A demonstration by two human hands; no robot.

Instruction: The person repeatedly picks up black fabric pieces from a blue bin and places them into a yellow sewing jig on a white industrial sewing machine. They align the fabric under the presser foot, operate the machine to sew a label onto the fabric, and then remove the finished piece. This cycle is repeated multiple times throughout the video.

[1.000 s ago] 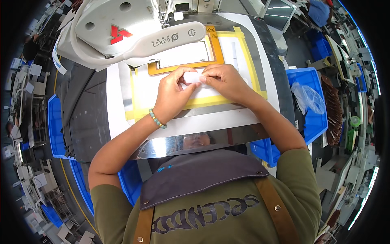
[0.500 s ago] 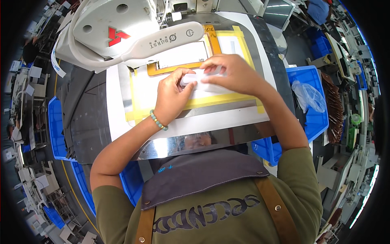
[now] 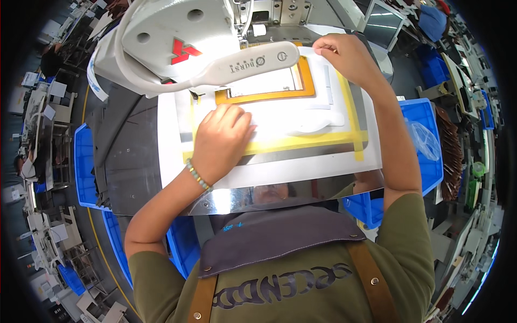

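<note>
My left hand [image 3: 222,141], with a bead bracelet on its wrist, lies palm down on the white sheet [image 3: 269,116], its fingers loosely bent and nothing visible in them. At the sheet's far right, my right hand [image 3: 340,56] brings thumb and fingertips together in a pinch; what they hold, if anything, cannot be made out. Between the hands stands an orange rectangular frame [image 3: 266,97] around a white area. A pale, thin, rounded piece [image 3: 313,127] lies flat near the sheet's front right. Yellow tape [image 3: 304,141] runs along the sheet's edges.
A white machine head [image 3: 161,40] stands over the work at the back left. Its grey-white paddle-shaped lamp [image 3: 245,65] hangs above the frame. Blue bins [image 3: 428,137] flank the dark table [image 3: 126,156]. A shiny metal strip [image 3: 247,198] forms the near edge.
The hands have parted. My right hand has moved away to the far right of the sheet; my left hand stays near. The pale piece formerly between my fingers now appears to lie on the sheet.
</note>
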